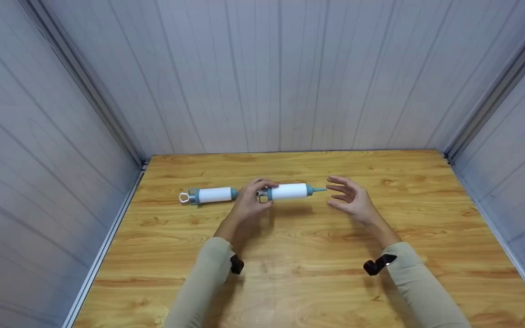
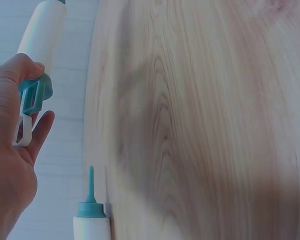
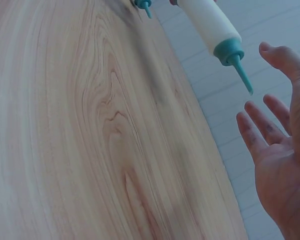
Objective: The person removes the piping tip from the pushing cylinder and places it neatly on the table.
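Pale sleeves [image 1: 426, 287] are crossing the near foreground, with black wrist gear [image 1: 372, 268] sitting at each cuff. Between the hands, a white, syringe-like tube [image 1: 289, 191] is hanging above the surface [image 1: 312, 273], its teal nozzle [image 1: 319, 189] pointing right. The left hand [image 1: 249, 200] is gripping the rear end, thumb and fingers curling around the teal collar [image 2: 47, 87] near the white ring handle [image 2: 27, 131]. The right hand [image 1: 355, 203] is holding nothing; its fingers are standing spread and slightly bent, just beside the nozzle tip and apparently not touching it. Lifting this tube is looking done, while contact from the right hand is not yet showing. A second tube [image 1: 215, 195] is lying on the surface at left, its own nozzle [image 2: 91, 210] already sitting in place. Wood grain is running across the surface, and pale panelled walls [image 1: 262, 77] are enclosing it behind and on both sides.
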A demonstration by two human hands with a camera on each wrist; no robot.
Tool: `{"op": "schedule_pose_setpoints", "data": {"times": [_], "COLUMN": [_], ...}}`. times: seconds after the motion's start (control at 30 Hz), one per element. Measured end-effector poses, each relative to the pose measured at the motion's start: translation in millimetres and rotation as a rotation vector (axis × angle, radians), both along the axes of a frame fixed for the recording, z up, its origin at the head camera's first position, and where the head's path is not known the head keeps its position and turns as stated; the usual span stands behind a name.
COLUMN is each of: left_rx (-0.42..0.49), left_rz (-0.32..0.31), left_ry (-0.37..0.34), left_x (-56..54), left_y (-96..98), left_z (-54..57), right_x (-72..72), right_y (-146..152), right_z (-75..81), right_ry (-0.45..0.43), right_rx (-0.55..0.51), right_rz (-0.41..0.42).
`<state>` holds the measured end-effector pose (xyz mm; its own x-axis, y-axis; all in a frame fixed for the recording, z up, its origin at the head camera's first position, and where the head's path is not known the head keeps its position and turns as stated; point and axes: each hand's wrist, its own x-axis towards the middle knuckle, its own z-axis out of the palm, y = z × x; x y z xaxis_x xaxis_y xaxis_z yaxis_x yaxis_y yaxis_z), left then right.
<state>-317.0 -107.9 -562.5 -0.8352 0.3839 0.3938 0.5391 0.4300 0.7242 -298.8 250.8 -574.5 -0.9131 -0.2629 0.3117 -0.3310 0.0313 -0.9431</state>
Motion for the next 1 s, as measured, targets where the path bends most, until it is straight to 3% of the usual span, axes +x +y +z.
{"op": "schedule_pose_setpoints", "data": {"times": [0.13, 0.53, 1.0], "left_rx": [0.011, 0.066, 0.044], "left_rz": [-0.015, -0.027, -0.042], "left_ry": [0.008, -0.064, -0.008], "left_x": [3.9, 18.3, 22.6], "left_y": [-3.5, -4.9, 4.6], "left_z": [3.6, 15.5, 32.5], "right_x": [-1.1, 7.6, 11.7], "right_y": [-3.1, -14.2, -24.3], "right_z": [1.9, 9.1, 20.7], "right_ry": [0.001, 0.006, 0.039], "right_rx": [0.002, -0.052, -0.115], "right_rz": [0.006, 0.041, 0.053]}}
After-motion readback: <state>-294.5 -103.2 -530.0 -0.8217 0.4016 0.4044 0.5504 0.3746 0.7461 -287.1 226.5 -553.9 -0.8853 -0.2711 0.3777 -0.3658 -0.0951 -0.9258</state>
